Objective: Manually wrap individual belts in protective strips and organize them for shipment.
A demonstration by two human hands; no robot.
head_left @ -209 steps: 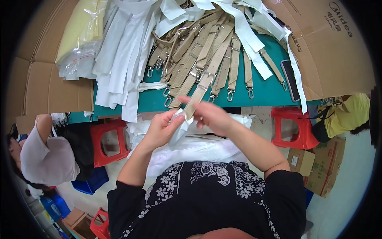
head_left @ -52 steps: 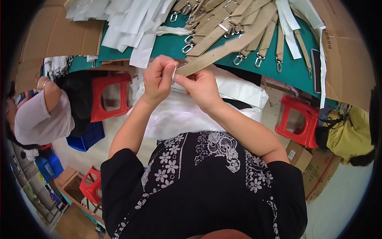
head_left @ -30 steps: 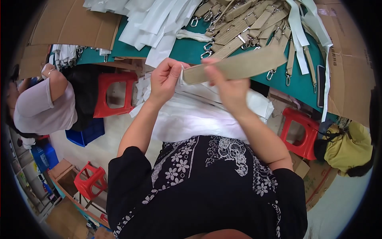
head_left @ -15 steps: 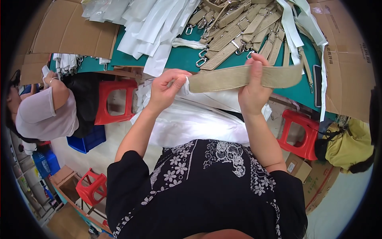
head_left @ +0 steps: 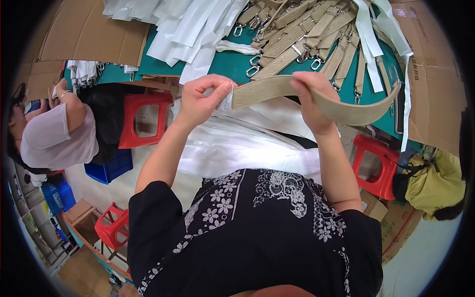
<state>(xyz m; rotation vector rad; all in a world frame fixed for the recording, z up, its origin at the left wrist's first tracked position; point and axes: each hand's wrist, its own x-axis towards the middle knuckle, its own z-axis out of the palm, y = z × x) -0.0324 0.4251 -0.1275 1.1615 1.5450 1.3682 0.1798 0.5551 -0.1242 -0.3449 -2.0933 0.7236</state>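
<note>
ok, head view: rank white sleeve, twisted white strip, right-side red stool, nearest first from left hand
1. White sleeve, pinched in left hand.
2. Twisted white strip, on table ahead.
3. Red stool, off right.

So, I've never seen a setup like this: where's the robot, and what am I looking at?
There's no robot here, just a person's two bare hands. The picture comes from the left one of two wide fisheye cameras worn on the head, looking down, so straight edges bend near the rim. On the green tabletop lie long, flat white strips and a heap of beige straps with silver metal clips. The left hand pinches a thin, crumpled white wrapping. The right hand grips a broad, curved beige strap, whose end meets that wrapping; whether it sits inside, I can't tell.
</note>
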